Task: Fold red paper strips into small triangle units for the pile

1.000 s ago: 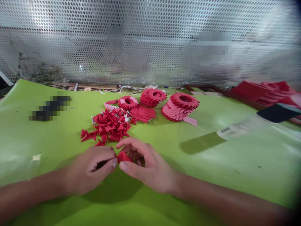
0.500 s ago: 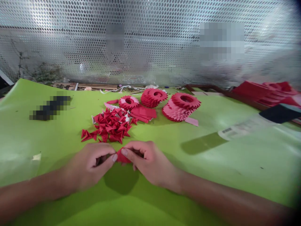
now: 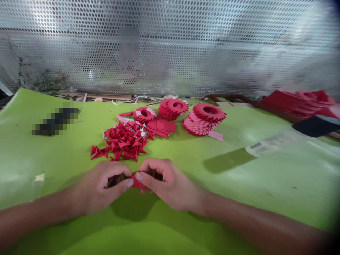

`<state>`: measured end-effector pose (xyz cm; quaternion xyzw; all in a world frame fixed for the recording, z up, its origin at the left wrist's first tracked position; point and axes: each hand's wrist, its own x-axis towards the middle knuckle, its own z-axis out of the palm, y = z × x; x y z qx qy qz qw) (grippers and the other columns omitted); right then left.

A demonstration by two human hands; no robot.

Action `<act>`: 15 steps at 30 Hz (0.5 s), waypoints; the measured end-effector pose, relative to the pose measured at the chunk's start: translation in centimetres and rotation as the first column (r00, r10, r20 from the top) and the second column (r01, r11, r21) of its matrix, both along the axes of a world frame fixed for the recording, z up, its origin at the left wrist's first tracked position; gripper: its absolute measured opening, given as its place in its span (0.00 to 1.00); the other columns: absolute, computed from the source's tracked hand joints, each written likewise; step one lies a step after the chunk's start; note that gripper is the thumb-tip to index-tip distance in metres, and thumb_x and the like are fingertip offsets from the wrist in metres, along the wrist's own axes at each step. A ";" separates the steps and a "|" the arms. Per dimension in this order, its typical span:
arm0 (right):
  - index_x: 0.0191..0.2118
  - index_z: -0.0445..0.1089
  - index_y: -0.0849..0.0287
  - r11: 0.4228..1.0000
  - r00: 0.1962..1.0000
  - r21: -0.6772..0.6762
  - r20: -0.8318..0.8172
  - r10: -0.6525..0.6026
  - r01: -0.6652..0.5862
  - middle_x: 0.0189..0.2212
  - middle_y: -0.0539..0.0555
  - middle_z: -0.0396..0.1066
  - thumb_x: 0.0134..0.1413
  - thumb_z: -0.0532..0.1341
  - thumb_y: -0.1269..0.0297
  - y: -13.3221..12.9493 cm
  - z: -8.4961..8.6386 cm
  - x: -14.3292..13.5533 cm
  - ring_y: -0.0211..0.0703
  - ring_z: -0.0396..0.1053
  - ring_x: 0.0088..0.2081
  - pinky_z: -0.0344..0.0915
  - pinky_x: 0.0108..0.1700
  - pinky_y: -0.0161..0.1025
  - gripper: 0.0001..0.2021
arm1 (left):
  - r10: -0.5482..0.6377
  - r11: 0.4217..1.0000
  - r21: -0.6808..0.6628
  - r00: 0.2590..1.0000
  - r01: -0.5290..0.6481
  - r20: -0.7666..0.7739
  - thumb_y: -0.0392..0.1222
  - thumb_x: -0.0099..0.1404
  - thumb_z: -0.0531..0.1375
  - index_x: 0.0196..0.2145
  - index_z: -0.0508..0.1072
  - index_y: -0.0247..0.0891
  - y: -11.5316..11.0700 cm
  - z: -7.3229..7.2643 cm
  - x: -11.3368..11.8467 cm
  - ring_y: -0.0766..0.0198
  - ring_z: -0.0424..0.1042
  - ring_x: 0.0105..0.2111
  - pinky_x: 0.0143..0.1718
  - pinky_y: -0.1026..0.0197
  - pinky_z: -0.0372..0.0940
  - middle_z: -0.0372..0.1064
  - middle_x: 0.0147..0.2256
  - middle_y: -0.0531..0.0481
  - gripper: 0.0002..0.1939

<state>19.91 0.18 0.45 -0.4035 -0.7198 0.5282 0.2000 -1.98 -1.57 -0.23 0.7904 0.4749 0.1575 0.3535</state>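
A small piece of red paper (image 3: 138,184), partly folded, is pinched between both hands above the green table. My left hand (image 3: 105,186) grips its left edge between thumb and index finger. My right hand (image 3: 170,184) holds the other side, the thumb lying across the top and covering much of it. Just beyond the hands lies a pile of folded red paper triangles (image 3: 126,140). Behind that pile are flat red paper slips (image 3: 162,126).
Ring-shaped assemblies of folded paper stand farther back: a small ring (image 3: 145,114), a red stack (image 3: 173,108) and a pink-and-red stack (image 3: 204,119). A clear bottle with a dark cap (image 3: 316,125) lies right. Red paper stacks (image 3: 297,102) sit at the far right. A perforated metal sheet (image 3: 170,46) rises behind.
My right thumb has shifted slightly left and down over the red paper, and less of the paper shows. Both hands stay in nearly the same place.
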 end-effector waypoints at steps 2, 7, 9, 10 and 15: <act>0.32 0.70 0.61 1.000 1.000 -0.014 0.008 0.004 -0.004 0.26 0.49 0.72 0.65 0.61 0.57 0.0 0.0 0.0 0.32 0.61 0.23 0.55 0.23 0.30 0.13 | 0.011 1.000 -0.009 1.000 -0.011 0.014 0.55 0.72 0.53 0.32 0.74 0.37 0.0 0.1 0.0 0.63 0.64 0.26 0.25 0.64 0.53 0.67 0.27 0.52 0.21; 0.32 0.69 0.60 1.000 0.999 -0.017 0.039 0.003 -0.002 0.24 0.47 0.69 0.65 0.60 0.56 0.0 -0.1 -0.1 0.31 0.59 0.22 0.54 0.21 0.28 0.14 | -0.004 0.999 -0.032 1.000 0.005 0.029 0.54 0.71 0.54 0.31 0.74 0.37 0.0 0.2 0.1 0.63 0.63 0.25 0.25 0.64 0.52 0.67 0.26 0.52 0.20; 0.32 0.70 0.60 1.000 0.999 -0.003 0.048 0.013 -0.013 0.24 0.47 0.69 0.66 0.59 0.56 0.0 -0.1 -0.2 0.30 0.58 0.21 0.54 0.21 0.28 0.14 | -0.019 0.999 -0.035 1.000 0.020 0.023 0.53 0.71 0.54 0.31 0.74 0.37 0.0 0.2 0.1 0.64 0.63 0.25 0.25 0.64 0.52 0.67 0.26 0.53 0.19; 0.33 0.70 0.60 1.000 0.999 0.004 0.050 0.018 -0.019 0.24 0.47 0.69 0.66 0.59 0.55 0.0 -0.2 -0.2 0.30 0.58 0.21 0.53 0.21 0.28 0.15 | -0.023 0.999 -0.033 1.000 0.024 0.017 0.53 0.71 0.54 0.30 0.73 0.37 0.0 0.1 0.1 0.64 0.63 0.25 0.26 0.64 0.52 0.67 0.26 0.52 0.19; 0.32 0.69 0.60 1.000 0.999 0.000 0.011 0.031 -0.031 0.23 0.45 0.66 0.65 0.61 0.57 -0.1 -0.2 -0.2 0.30 0.58 0.23 0.53 0.22 0.28 0.13 | -0.052 0.998 -0.022 0.999 0.052 0.011 0.50 0.70 0.55 0.31 0.73 0.37 0.0 -0.2 -0.1 0.64 0.64 0.26 0.26 0.64 0.53 0.69 0.27 0.52 0.16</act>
